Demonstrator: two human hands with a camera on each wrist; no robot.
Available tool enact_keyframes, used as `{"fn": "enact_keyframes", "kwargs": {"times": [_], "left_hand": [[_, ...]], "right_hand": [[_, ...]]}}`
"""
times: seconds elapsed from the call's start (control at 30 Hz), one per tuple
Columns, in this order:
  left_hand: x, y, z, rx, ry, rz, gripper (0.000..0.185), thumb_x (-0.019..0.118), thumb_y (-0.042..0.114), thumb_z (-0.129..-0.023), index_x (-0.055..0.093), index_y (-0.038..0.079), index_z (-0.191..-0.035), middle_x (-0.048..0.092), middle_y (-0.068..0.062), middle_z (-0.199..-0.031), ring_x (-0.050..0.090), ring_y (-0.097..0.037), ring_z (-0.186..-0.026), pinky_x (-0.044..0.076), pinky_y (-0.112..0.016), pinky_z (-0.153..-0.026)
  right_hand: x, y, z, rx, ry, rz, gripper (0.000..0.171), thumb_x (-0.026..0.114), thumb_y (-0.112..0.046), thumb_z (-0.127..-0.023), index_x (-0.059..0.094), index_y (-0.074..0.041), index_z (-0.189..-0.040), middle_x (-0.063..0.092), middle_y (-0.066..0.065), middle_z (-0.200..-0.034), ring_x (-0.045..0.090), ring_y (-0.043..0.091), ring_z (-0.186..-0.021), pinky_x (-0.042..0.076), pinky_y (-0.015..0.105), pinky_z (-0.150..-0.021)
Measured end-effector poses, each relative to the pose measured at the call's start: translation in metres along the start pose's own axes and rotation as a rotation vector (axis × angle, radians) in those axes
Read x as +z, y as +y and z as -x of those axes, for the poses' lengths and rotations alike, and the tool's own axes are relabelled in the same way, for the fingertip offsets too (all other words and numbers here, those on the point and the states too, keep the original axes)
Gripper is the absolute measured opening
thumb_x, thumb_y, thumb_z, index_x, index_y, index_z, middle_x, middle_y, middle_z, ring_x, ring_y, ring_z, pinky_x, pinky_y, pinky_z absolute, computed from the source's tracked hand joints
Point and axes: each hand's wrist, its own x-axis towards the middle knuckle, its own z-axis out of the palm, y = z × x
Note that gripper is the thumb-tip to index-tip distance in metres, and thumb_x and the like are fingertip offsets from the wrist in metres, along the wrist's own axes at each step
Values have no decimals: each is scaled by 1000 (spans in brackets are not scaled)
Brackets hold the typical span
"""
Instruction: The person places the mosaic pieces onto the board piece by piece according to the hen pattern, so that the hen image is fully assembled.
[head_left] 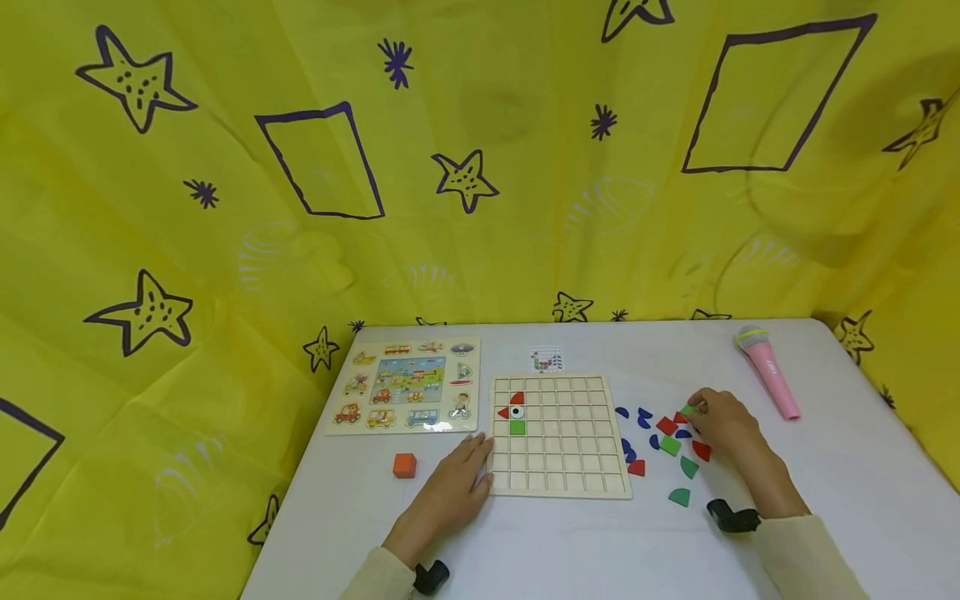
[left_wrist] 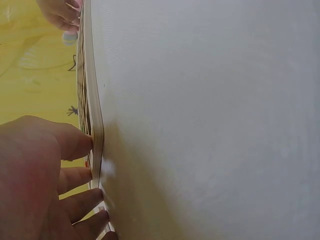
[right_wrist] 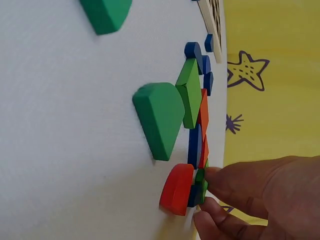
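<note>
My left hand (head_left: 456, 479) rests at the left edge of a wooden grid board (head_left: 558, 446), its fingers extended; the left wrist view shows the fingertips along the board's side (left_wrist: 95, 120). On the board's left columns sit a red quarter-round (head_left: 517, 398), a red triangle (head_left: 503, 413), a white tile with a black dot (head_left: 517, 412) and a green square (head_left: 517, 427). To the right, my right hand (head_left: 723, 421) pinches a small green piece (head_left: 688, 409) between thumb and fingers at the far side of a loose pile. Its full shape is hidden by the fingers.
Loose blue, red and green blocks lie right of the board, among them a green square (head_left: 671, 446) and a green quarter-round (head_left: 679, 497). A picture card (head_left: 546, 360), a vehicle puzzle (head_left: 337, 427), an orange cube (head_left: 404, 465) and a pink microphone (head_left: 774, 379) lie around.
</note>
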Motion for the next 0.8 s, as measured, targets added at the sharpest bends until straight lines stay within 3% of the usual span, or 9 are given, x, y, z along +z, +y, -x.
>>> {"fn": "enact_keyframes", "kwargs": {"times": [0.1,0.3,0.43,0.8], "left_hand": [[0,1,0,-1,-1,-2,57,54,31,-102,40,12,-154,34,-5,-159,27,-26,-147,29,-44,-116],[-2,3,0,-9,-3,1,57,54,31,-103,40,12,-155,34,-5,-159,27,-26,-147,29,-44,-116],[-2,3,1,-17,-3,6,57,54,31,-102,40,12,-154,34,-4,-159,27,-26,-147,29,-45,-116],[-1,2,1,-36,-18,2,58,54,32,-102,39,15,-155,33,-2,-160,26,-23,-147,30,-44,-116]], "right_hand": [[1,1,0,9,-18,-18,40,66,-12,-94,54,12,-124,53,34,-112,49,49,-101,49,60,-78],[8,10,0,-63,3,-20,40,64,-12,-94,54,7,-128,50,33,-118,46,53,-109,46,66,-79],[13,12,-1,-87,25,-23,38,64,-12,-96,55,5,-128,50,32,-118,47,51,-110,44,63,-78],[26,-4,-10,-145,32,-34,36,64,-11,-97,55,8,-126,52,30,-116,51,44,-105,40,61,-81]]}}
